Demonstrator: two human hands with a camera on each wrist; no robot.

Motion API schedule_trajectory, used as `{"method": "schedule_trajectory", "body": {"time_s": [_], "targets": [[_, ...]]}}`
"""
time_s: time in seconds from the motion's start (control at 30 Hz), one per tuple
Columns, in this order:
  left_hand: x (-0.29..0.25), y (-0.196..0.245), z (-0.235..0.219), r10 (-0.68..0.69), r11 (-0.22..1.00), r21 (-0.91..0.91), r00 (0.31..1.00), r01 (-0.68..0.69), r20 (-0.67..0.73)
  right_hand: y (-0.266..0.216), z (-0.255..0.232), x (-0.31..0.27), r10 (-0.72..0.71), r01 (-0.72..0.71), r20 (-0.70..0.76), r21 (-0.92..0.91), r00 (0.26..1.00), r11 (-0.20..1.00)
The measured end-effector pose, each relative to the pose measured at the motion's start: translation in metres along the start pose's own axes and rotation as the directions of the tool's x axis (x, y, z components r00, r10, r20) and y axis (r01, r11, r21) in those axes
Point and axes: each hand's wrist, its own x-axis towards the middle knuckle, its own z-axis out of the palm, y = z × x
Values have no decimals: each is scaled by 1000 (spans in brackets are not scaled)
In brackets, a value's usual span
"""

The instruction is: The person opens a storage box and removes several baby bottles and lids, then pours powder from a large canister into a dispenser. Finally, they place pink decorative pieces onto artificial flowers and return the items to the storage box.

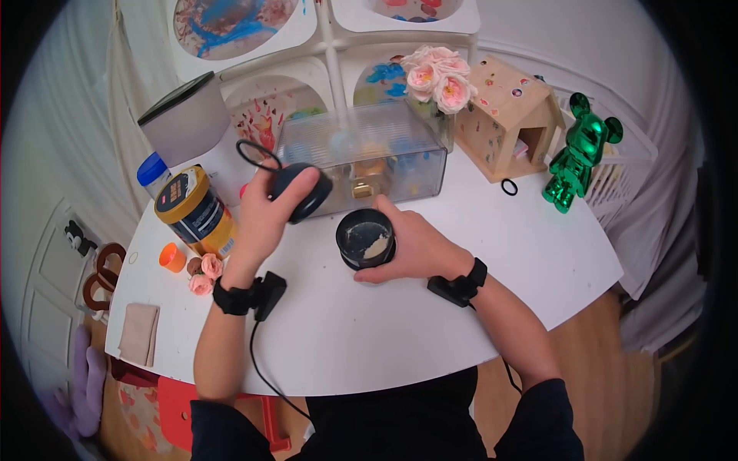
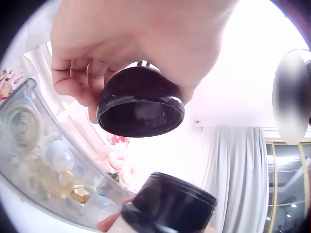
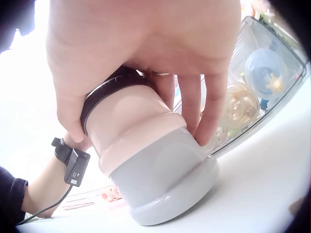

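Observation:
My left hand (image 1: 260, 211) grips a black domed lid (image 1: 311, 201) with a thin loop on top, holding it up left of the container. In the left wrist view the lid's hollow underside faces the camera. My right hand (image 1: 424, 242) wraps round a stacked container (image 3: 150, 155) on the table. Its upper section is black, with pink and grey sections below. From above, its black mouth is uncovered, and some pale beige powder (image 1: 376, 247) lies inside. In the right wrist view the container looks tilted, its grey base at the tabletop.
Behind the hands stands a clear lidded box (image 1: 415, 180). To the left are a tub with a yellow lid (image 1: 192, 211), an orange cup (image 1: 173, 258), pink flowers (image 1: 203, 283) and a folded cloth (image 1: 139, 333). A wooden house (image 1: 503, 107) and green bear figure (image 1: 575, 157) stand right.

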Motion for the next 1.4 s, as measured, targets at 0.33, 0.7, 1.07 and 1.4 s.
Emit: {"method": "schedule_trajectory", "body": {"time_s": [0.33,0.7,1.07,1.4], "targets": [[-29,-62,-41,-356,934,-27,934,357,12,-10,0,-6,-154,135,-70,-218,986,966],[-31,-65,-31,-378,919,131,926,372,19,-9,0,-8,-183,163,-69,-228,981,960],[-28,-58,-46,-486,656,-497,822,567,297,1,5,-4,28,-25,-51,58,998,998],[-25,-69,-49,-275,328,-691,765,644,583,-4,3,-6,64,-63,-26,54,998,997]]}}
